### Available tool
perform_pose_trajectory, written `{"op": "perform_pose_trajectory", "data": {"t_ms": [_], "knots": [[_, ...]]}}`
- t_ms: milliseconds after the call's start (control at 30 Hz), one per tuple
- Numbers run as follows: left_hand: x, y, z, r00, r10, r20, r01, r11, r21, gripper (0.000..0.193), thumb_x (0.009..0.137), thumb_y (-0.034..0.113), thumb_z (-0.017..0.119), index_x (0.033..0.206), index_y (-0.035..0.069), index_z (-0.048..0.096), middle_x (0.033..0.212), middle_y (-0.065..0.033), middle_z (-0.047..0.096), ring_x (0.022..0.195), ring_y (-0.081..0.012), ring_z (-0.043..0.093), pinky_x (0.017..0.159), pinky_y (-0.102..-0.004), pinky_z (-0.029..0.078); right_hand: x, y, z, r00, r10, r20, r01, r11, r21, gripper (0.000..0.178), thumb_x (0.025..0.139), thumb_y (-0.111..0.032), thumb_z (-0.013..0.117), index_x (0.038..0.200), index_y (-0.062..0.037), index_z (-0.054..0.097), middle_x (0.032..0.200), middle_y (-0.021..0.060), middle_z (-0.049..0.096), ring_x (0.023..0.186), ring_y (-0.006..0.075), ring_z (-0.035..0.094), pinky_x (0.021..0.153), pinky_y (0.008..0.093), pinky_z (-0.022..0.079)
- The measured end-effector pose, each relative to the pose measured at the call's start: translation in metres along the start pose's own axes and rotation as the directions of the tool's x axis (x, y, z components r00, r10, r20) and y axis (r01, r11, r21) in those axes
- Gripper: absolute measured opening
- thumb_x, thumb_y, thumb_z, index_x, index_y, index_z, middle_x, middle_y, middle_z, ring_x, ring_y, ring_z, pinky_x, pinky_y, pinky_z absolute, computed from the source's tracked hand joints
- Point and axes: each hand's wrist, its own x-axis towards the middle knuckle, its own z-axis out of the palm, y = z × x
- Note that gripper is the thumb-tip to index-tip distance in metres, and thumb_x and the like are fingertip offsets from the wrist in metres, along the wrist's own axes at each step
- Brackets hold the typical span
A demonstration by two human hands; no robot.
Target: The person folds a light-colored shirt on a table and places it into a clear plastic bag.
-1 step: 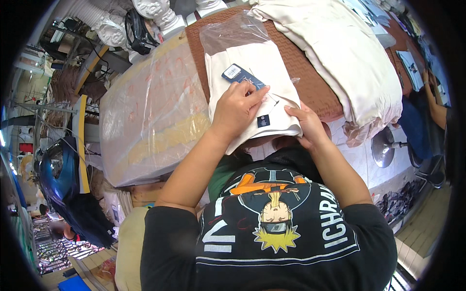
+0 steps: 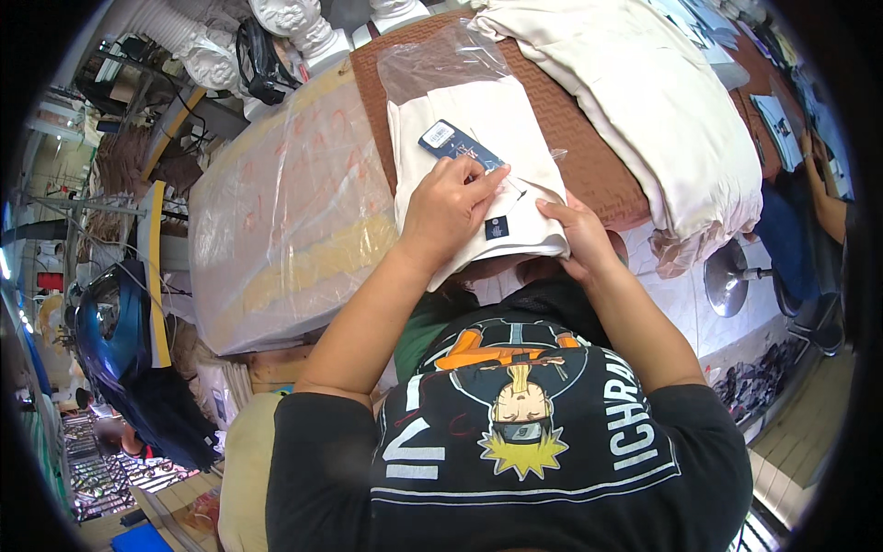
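Observation:
A folded cream-white garment (image 2: pixel 432 115) lies in front of me, its far end in or against a clear plastic bag (image 2: pixel 441 60). On top is a dark blue hang tag (image 2: pixel 451 138) with a white sticker. My left hand (image 2: pixel 446 212) is closed in a pinch at the tag's lower end; the fingertips partly cover it. A small dark square label (image 2: pixel 497 227) sits near the garment's near edge. My right hand (image 2: pixel 581 235) grips the garment's right near edge, thumb on top and fingers underneath, mostly hidden.
The garment rests on a brown textured cloth (image 2: pixel 598 166). A plastic-wrapped, taped bale (image 2: pixel 285 212) stands at left, with a black bag (image 2: pixel 262 60) beyond it. Cream fabric (image 2: pixel 662 120) is piled at right, near a round metal stool base (image 2: pixel 727 278). Another person's arm (image 2: pixel 828 207) shows far right.
Almost nothing differs. The near part of the garment and its dark label have shifted very slightly; both hands keep their places.

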Motion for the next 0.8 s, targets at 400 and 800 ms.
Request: {"op": "perform_pose_trajectory", "data": {"t_ms": [400,800], "knots": [[0.007,-0.018,-0.017,1.000,0.022,0.009,-0.023,0.997,0.076,0.032,0.074,0.009,0.067,0.105,0.017,0.068,0.078,-0.0023,0.058,0.073,-0.0198,0.056,0.066,-0.0319,0.048,0.078,-0.004,0.020,1.000,0.009,0.011,-0.009,1.000,0.000,0.039,0.088,0.000,0.047,0.126,0.0021,0.044,0.112,0.0155,0.058,0.093,0.0221,0.062,0.082,0.0325,0.052],[-0.044,-0.079,-0.029,0.994,-0.098,-0.056,0.107,0.976,0.191,0.035,0.071,0.005,0.068,0.104,0.015,0.068,0.093,-0.0053,0.061,0.087,-0.0235,0.057,0.075,-0.0338,0.048,0.035,-0.014,0.006,1.000,0.015,-0.008,-0.016,0.987,-0.158,0.043,0.089,-0.014,0.055,0.128,-0.0002,0.045,0.117,0.0094,0.057,0.105,0.0159,0.055,0.089,0.0304,0.045]]}}
